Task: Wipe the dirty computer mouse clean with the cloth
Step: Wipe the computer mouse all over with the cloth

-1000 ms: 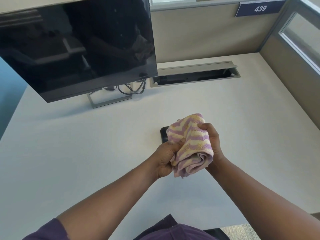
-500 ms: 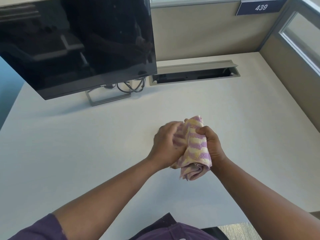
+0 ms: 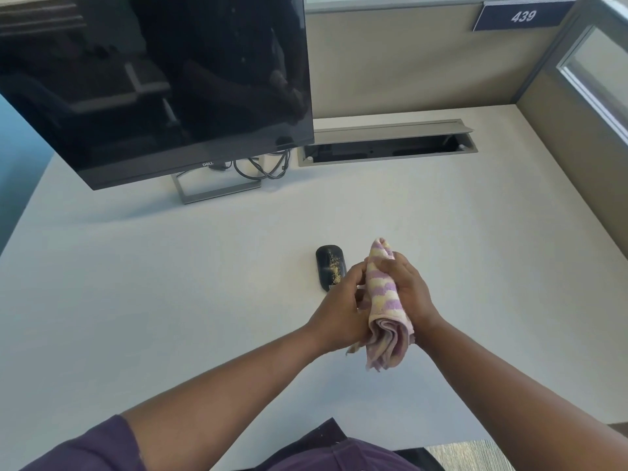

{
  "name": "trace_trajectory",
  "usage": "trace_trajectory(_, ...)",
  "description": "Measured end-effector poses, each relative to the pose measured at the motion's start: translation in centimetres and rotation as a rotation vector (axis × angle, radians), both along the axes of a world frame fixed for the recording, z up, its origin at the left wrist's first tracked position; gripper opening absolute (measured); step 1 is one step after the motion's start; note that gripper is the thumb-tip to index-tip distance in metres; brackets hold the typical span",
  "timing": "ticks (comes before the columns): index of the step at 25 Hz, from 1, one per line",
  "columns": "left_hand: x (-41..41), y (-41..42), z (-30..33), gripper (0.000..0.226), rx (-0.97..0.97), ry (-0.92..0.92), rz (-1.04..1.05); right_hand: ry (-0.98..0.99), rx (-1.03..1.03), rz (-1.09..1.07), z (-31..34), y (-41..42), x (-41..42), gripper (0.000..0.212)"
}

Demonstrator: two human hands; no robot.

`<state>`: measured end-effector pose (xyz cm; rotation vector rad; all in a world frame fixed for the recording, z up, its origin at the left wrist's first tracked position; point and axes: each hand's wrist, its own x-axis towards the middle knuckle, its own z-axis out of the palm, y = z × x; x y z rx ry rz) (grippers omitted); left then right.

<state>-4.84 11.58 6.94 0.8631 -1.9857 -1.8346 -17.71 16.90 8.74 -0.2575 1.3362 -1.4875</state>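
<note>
while both hands meet above the middle of the white desk (image 3: 136,300), a bunched cloth (image 3: 385,300) with purple and pale yellow stripes stands roughly upright between them. the right hand (image 3: 407,288) wraps the cloth from the right side, its fingers curled over the upper part and gripping it. the left hand (image 3: 339,307) closes in from the left, fingers bent against the cloth's side and holding the lower folds, though how firmly it grips cannot be told. the loose end of the cloth hangs below both wrists.

the black computer mouse (image 3: 330,266) lies flat on the desk just beyond and left of the hands, near the left fingertips; whether they touch it cannot be told. a patch of yellowish specks marks its top toward the right edge. the cloth is not on the mouse.

farther back, a dark monitor (image 3: 153,90) on a grey stand (image 3: 217,193) occupies the left, with black cables (image 3: 265,168) looped behind the stand. an open cable tray (image 3: 387,147) is set into the desk to the right of it. a blue sign (image 3: 523,16) reading 439 sits on the beige partition.
</note>
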Motion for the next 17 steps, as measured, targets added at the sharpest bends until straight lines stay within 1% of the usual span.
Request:
trace_trajectory(2,0.0,-0.3,0.3,0.072,-0.066,0.008,-0.018,0.029,-0.015,0.095,0.2,-0.3,0.0,0.025)
trace_trajectory(3,0.2,-0.7,0.5,0.066,-0.114,0.002,-0.031,0.058,-0.002,0.159,0.2,-0.4,-0.1,0.034)
trace_trajectory(5,0.4,-1.4,0.0,0.034,-0.228,-0.013,-0.057,0.116,0.073,0.255,0.1,-0.7,-0.3,0.047)
trace_trajectory(6,0.4,-1.6,-0.2,0.018,-0.270,-0.035,-0.054,0.141,0.114,0.277,0.0,-0.8,-0.5,0.049)
trace_trajectory(7,0.3,-1.7,-0.1,0.006,-0.213,-0.039,-0.055,0.166,0.143,0.285,-0.2,-0.9,-0.8,0.050)
trace_trajectory(8,0.3,-2.2,-0.4,0.006,-0.179,-0.073,-0.080,0.194,0.158,0.279,-0.3,-1.0,-1.2,0.048)
trace_trajectory(9,0.3,-2.9,-0.5,0.016,-0.234,-0.146,-0.114,0.229,0.165,0.264,-0.6,-1.2,-1.7,0.046)
trace_trajectory(10,0.5,-3.9,-0.9,0.037,-0.343,-0.250,-0.156,0.271,0.170,0.253,-0.8,-1.3,-2.2,0.041)
trace_trajectory(11,0.7,-5.0,-1.2,0.057,-0.402,-0.344,-0.148,0.319,0.180,0.253,-0.9,-1.3,-2.7,0.037)
trace_trajectory(12,1.0,-6.3,-1.2,0.069,-0.448,-0.411,-0.097,0.368,0.196,0.270,-1.0,-1.4,-3.2,0.034)
trace_trajectory(14,1.6,-9.1,-1.4,0.082,-0.477,-0.499,-0.010,0.492,0.252,0.367,-1.0,-1.5,-4.2,0.034)
trace_trajectory(17,2.2,-12.0,-2.5,0.100,-0.520,-0.716,-0.105,0.700,0.308,0.587,-1.1,-2.2,-5.2,0.035)
